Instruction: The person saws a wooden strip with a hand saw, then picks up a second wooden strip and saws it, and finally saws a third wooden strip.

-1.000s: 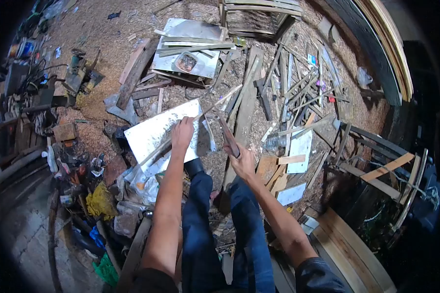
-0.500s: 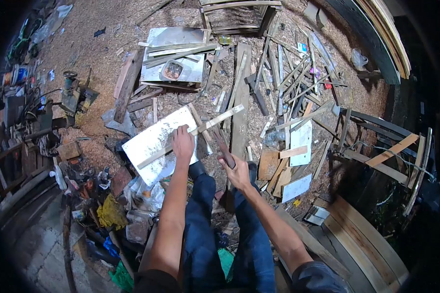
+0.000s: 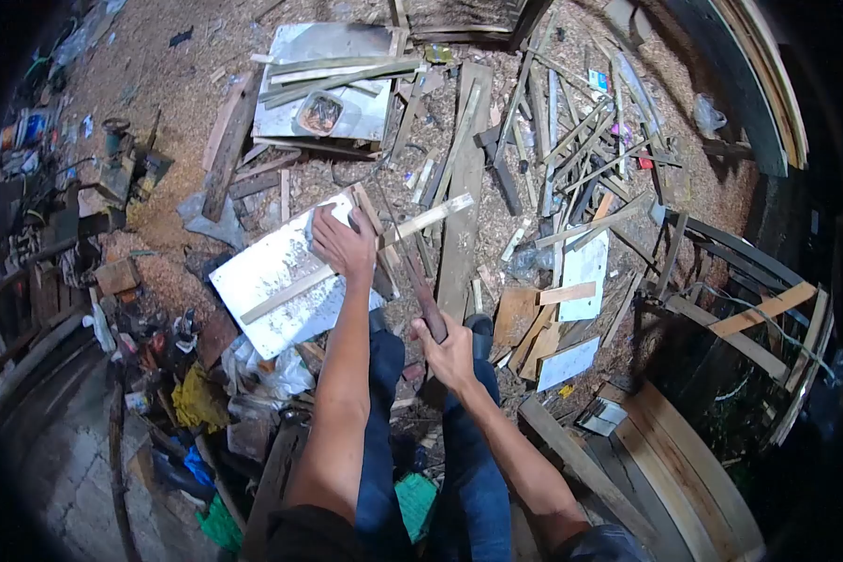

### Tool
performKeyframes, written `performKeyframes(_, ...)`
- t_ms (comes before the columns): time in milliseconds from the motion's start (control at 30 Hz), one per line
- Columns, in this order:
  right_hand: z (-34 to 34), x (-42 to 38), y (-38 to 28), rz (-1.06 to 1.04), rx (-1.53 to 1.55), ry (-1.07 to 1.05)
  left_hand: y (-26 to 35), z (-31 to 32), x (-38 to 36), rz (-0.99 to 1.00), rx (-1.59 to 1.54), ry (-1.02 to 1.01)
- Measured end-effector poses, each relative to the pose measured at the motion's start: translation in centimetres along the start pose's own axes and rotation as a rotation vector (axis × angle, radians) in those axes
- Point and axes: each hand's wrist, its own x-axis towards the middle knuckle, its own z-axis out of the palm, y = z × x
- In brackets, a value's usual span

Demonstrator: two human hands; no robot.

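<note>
My left hand (image 3: 345,245) lies over a pale wooden strip (image 3: 295,292), fingers curled and bearing down on it. Under the strip is a white, smudged board (image 3: 253,272), tilted toward my legs; the strip's far end sticks out past its right edge. In my right hand (image 3: 450,351) is the handle of a handsaw (image 3: 423,295), fingers wrapped round it. Its narrow brown blade, seen nearly edge-on, points away from me and crosses the strip just right of the board. A short wooden piece (image 3: 367,208) sits at the board's upper right corner.
A white-topped stand (image 3: 286,117) farther off carries wood strips and a plastic tub (image 3: 320,114). A long plank (image 3: 464,206) lies ahead of my feet. Scattered sticks (image 3: 581,155) cover the right; plastic bags and scrap (image 3: 201,398) fill the left. Curved boards (image 3: 684,459) lie lower right.
The saw has moved up and left, so its blade now overlaps the strip. My left hand has shifted slightly up along with the camera's tilt, still on the strip.
</note>
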Motion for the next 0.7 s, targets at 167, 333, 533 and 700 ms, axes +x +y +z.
performKeyframes(167, -1.1, 0.0, -0.1, -0.006, -0.056, -0.060, 1.0, 0.3, 0.4, -0.053, 0.107, 0.135)
performKeyframes(333, -2.8, 1.1, -2.7, 0.010, 0.026, -0.136, 1.2, 0.2, 0.2, -0.044, 0.093, 0.207)
performKeyframes(533, -4.2, 1.1, -5.3, 0.036, -0.031, -0.181, 0.9, 0.6, 0.1, -0.012, 0.101, 0.230)
performKeyframes(700, -2.7, 0.7, -6.4, 0.002, -0.133, -0.119, 0.2, 1.0, 0.1, -0.010, 0.147, 0.241)
